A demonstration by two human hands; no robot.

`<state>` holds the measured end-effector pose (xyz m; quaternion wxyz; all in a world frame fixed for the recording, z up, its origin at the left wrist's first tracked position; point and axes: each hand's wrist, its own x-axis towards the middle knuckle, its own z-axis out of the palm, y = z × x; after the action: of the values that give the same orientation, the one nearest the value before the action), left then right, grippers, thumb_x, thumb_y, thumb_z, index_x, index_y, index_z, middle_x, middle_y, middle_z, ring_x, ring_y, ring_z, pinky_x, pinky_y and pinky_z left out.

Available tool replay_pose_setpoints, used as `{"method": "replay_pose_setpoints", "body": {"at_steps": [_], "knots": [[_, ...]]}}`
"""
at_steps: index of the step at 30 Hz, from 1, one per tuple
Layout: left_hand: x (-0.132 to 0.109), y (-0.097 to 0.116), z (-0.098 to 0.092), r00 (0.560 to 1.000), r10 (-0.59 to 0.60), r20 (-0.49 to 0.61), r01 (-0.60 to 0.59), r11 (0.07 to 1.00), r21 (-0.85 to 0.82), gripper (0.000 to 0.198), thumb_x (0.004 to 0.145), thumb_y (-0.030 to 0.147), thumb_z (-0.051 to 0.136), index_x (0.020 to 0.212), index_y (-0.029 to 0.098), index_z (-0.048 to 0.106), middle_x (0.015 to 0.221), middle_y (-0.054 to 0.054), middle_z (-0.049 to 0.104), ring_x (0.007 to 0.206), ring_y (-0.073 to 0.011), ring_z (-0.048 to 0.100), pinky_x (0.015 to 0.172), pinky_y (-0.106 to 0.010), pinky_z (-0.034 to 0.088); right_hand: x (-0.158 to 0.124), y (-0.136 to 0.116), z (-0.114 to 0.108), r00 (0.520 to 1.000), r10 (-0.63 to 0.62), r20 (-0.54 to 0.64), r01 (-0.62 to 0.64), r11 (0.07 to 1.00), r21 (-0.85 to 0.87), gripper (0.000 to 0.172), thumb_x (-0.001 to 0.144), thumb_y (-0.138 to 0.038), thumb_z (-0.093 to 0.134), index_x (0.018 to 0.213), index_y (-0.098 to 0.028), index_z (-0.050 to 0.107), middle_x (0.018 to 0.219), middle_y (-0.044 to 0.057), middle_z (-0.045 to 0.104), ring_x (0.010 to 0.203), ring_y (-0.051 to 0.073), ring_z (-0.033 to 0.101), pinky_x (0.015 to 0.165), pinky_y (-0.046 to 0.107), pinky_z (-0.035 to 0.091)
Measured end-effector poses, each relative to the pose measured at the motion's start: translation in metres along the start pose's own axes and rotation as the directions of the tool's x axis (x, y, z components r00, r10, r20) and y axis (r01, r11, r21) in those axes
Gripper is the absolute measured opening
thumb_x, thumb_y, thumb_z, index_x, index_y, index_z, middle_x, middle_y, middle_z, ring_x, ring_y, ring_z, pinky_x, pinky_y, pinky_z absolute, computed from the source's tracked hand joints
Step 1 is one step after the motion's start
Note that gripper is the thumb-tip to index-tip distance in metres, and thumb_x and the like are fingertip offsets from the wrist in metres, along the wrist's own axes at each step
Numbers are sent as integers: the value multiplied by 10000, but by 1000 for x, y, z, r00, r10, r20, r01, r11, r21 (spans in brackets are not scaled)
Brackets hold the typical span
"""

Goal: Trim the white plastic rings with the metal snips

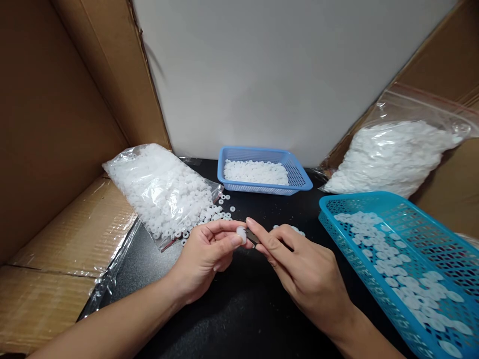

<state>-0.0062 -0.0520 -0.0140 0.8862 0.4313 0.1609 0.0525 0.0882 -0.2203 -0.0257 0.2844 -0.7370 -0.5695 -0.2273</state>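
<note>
Between the thumb and fingers of my left hand [209, 254] is a small white plastic washer [241, 233]. My right hand [305, 264] grips a dark metal blade [252, 237], its tip close to the washer's right side; whether it touches the washer I cannot tell. Both hands meet above the middle of the black table. Loose white washers [217, 214] lie just beyond my left hand, at the mouth of a clear plastic bag [160, 187] full of them. More white pieces [290, 229] lie partly hidden behind my right hand.
A blue basket [262, 188] with white washers stands at the back. On the right is a larger teal basket [359, 269] holding flat white pieces. Behind it leans a filled zip bag [392, 154]. Cardboard [56, 124] walls in the left, and a pale panel [262, 75] the back.
</note>
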Motion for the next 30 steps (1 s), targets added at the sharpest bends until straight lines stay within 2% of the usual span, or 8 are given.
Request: {"method": "replay_pose_setpoints", "body": {"at_steps": [6,12,18,30], "knots": [[-1,-1,0,1000,-6,3,5,1000,12,247,690,308,941,873,177,840,686,-40,752,385,22,354,384,-135,184,0,-1,-2,1000,-2,20,2,1000,-17,400,1060,-127,478,1436,-141,612,757,22,626,649,124,587,591,218,458],[-2,-1,0,1000,-8,16,8,1000,17,237,697,307,936,866,173,837,684,-40,749,383,21,348,383,-144,174,0,-1,-4,1000,-11,20,12,999,-48,443,1075,-146,454,1507,-189,543,753,17,638,642,122,589,587,225,445],[-3,-1,-1,1000,-13,19,12,1000,26,238,715,307,926,884,167,835,687,-37,743,385,24,338,388,-151,168,1,-1,-5,999,-21,32,24,996,-82,388,1079,-147,444,1424,-150,624,752,20,633,646,125,585,591,240,433],[-2,-1,0,1000,-13,18,12,999,50,259,704,318,928,884,159,831,687,-41,745,384,15,326,390,-171,154,-1,2,-6,998,-44,40,48,993,-106,408,1065,-135,473,1453,-168,594,773,18,638,657,129,581,591,262,408]]}}
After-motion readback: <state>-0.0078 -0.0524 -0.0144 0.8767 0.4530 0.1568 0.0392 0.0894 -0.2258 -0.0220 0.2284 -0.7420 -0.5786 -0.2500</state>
